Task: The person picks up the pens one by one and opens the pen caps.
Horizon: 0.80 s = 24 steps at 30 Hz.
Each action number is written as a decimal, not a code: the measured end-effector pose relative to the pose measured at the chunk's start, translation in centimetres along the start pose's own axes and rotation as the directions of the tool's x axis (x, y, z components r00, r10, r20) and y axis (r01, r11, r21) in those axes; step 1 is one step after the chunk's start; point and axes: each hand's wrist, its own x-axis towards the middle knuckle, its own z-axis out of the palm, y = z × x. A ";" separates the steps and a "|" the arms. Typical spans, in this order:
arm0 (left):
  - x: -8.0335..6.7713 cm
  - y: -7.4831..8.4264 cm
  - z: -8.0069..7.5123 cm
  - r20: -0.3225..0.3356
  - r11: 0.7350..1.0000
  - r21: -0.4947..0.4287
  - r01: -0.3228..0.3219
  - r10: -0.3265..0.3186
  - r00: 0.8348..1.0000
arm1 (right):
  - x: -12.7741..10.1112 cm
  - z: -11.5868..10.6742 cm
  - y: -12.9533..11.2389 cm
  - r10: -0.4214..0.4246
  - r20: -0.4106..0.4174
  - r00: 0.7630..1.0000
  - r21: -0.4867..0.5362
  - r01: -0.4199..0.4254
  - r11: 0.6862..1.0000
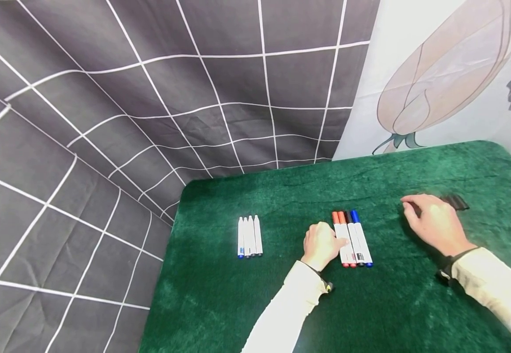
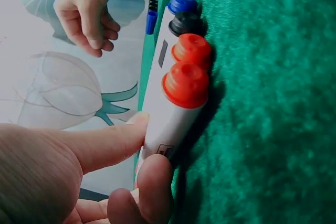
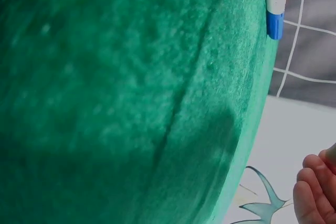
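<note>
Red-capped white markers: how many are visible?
2, side by side: one red-capped white marker touched by the left hand, the second red-capped marker directly right of it.

Head view is looking down from six o'clock, sharing four markers (image 1: 357, 241) with the close left-wrist view; wrist views are facing the flowered curtain (image 1: 445, 73).

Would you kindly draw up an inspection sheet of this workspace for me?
Surface: green cloth, slightly creased.
Job's things: four capped markers side by side, two red, one black, one blue; further left, four markers without coloured caps.
Clutter: dark items by the right hand, too blurred to identify.
Hands: left hand pinches the leftmost red marker; right hand holds nothing visible.
Cables: nothing seen.
Surroundings: grey gridded curtain, pale floral panel.
</note>
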 end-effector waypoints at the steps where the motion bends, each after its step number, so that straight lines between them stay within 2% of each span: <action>1: 0.0 0.0 -0.1 0.005 1.000 0.008 -0.003 0.003 1.000 | 0.0 0.0 -0.1 -0.003 0.000 1.000 0.001 0.003 1.000; 4: 0.1 -0.1 -0.4 0.015 0.999 0.044 -0.010 0.010 1.000 | 0.1 0.2 -0.4 -0.015 -0.004 1.000 0.000 0.015 1.000; 10: 0.2 -0.2 -0.3 0.023 0.995 0.100 0.019 -0.022 0.999 | 0.3 0.6 -0.9 -0.035 -0.006 0.999 0.002 0.035 0.999; 16: 0.3 -0.5 -0.6 -0.053 0.995 0.094 0.024 -0.019 0.998 | 0.6 0.9 -1.6 -0.040 0.001 0.999 0.012 0.040 0.999; 19: 0.5 -0.9 -1.0 -0.099 0.995 0.101 -0.004 0.014 0.995 | 0.9 1.2 -2.2 -0.042 0.020 0.999 0.030 0.041 0.999; 21: 0.8 -1.2 -1.3 -0.133 0.989 0.144 -0.044 0.063 0.989 | 1.2 1.5 -2.7 -0.049 0.043 0.998 0.046 0.047 0.998; 24: 1.1 -1.6 -1.9 -0.200 0.956 0.265 -0.126 0.182 0.963 | 1.6 1.8 -3.5 -0.070 0.070 0.995 0.072 0.065 0.995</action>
